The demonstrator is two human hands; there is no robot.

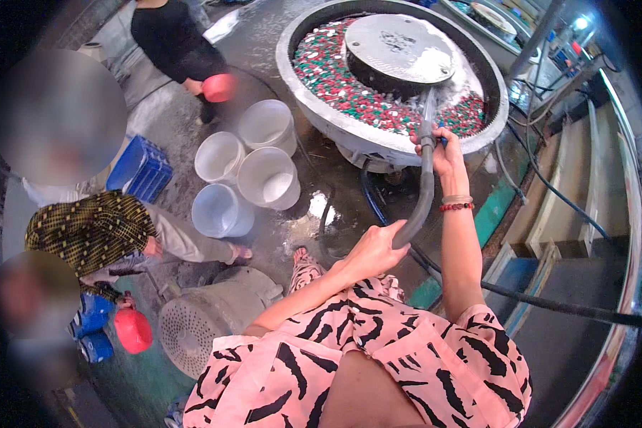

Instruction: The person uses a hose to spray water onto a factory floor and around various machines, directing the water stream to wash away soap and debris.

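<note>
A thick grey hose [426, 184] runs up in front of me toward a large round bowl machine [303, 89]. My left hand [376, 250] is closed round the lower part of the hose. Higher up, my right hand [446, 151] grips the hose by its nozzle end, at a small blue handle [441, 134]. Water [429, 107] streams from the nozzle into the bowl. Many small red, green and white pieces [328, 78] fill the bowl's ring-shaped channel, with white foam along the right side. A round metal lid [399, 50] covers the raised centre, wet and foamy on top.
Several white buckets [267, 178] stand left of the machine, near a blue crate [141, 169]. Two people at left each hold a red scoop-like vessel [133, 330]. A perforated drum [185, 332] lies near my legs. Hoses cross the wet floor; wooden-framed troughs [549, 178] line the right.
</note>
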